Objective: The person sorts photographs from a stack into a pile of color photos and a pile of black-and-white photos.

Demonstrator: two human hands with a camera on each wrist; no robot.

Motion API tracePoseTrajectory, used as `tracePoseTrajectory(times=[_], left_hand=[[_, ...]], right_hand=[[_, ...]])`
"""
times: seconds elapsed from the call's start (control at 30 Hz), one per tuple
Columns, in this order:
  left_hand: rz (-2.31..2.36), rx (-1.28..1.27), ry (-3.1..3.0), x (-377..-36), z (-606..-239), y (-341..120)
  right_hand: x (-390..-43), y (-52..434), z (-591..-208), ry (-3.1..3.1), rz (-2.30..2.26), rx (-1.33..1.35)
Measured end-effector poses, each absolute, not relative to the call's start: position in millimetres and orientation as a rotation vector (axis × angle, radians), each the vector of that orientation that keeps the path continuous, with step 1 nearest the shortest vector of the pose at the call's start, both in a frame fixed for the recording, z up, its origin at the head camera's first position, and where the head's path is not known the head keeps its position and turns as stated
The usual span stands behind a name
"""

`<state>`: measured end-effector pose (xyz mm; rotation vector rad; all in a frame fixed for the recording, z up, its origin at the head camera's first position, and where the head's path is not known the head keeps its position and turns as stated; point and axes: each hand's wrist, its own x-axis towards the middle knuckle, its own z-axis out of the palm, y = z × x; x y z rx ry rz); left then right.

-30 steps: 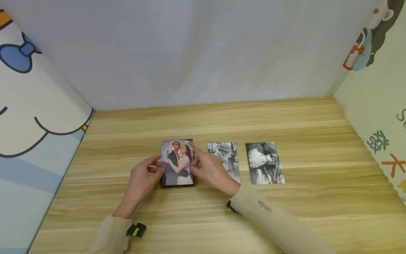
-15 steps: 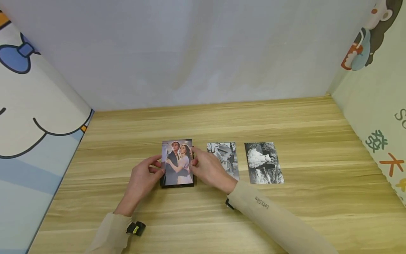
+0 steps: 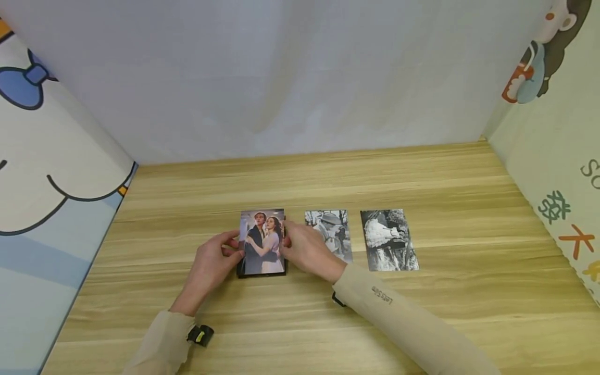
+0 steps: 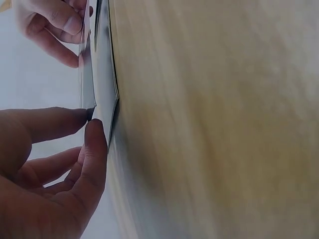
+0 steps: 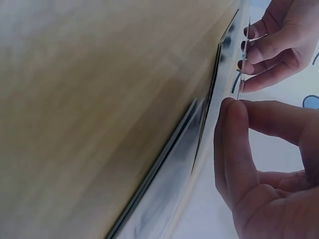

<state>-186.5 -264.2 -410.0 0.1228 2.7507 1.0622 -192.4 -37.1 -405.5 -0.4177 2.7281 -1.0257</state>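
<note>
A colour photo (image 3: 261, 242) of a couple is held between both hands just over a dark-edged stack of photos (image 3: 262, 274) on the wooden table (image 3: 328, 177). My left hand (image 3: 213, 263) pinches the photo's left edge with thumb and fingers. My right hand (image 3: 307, 250) pinches its right edge. In the right wrist view the photo (image 5: 243, 59) shows edge-on as a thin line, lifted off the stack, with my right hand (image 5: 244, 114) at its near end. The left wrist view shows my left hand (image 4: 89, 119) at the corner of the stack (image 4: 105, 74).
Two black-and-white photos (image 3: 329, 232) (image 3: 388, 240) lie flat in a row right of the stack; my right hand covers part of the nearer one. A white cloth wall (image 3: 300, 78) closes the back. Cartoon panels (image 3: 47, 182) (image 3: 553, 156) stand at the left and right sides.
The colour photo's far edge has dropped slightly toward me, and my right hand has shifted a little to the left. The two black-and-white photos have not moved.
</note>
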Motion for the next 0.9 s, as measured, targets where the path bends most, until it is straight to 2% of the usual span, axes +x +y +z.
tracePoseTrajectory(times=[0.9], left_hand=[[0.925,0.142,2.762,-190.8,-415.7,-262.7]], right_hand=[[-195.4,-39.3,-408.2,2.704,-0.919,-0.412]])
